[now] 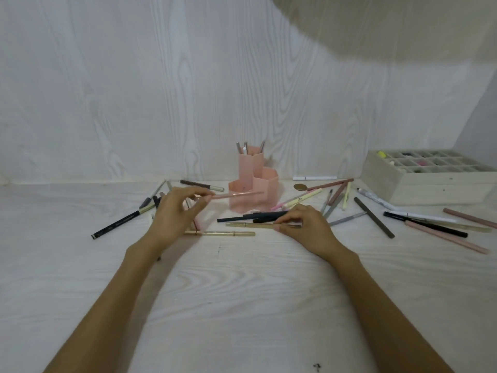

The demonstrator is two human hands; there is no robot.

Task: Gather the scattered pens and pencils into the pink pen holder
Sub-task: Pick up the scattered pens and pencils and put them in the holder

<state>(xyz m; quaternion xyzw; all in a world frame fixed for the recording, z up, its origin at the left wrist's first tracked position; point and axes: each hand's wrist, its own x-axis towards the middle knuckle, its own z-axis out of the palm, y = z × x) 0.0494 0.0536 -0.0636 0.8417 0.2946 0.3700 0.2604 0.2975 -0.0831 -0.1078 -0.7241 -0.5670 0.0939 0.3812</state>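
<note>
The pale wood-grain surface (242, 292) carries a compartmented wooden box (430, 181) at the far right and the pink pen holder (251, 189) at centre back, a few pens standing in its tallest tube. Scattered pens and pencils (419, 219) lie around it. The left hand (174, 214), raised, pinches a pink pencil (236, 195) level before the holder. The right hand (301, 224) pinches a gold pen (252, 225) lying on the surface.

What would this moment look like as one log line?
left hand: holds pink pencil | right hand: pinches gold pen on table | pink pen holder: few pens inside
</note>
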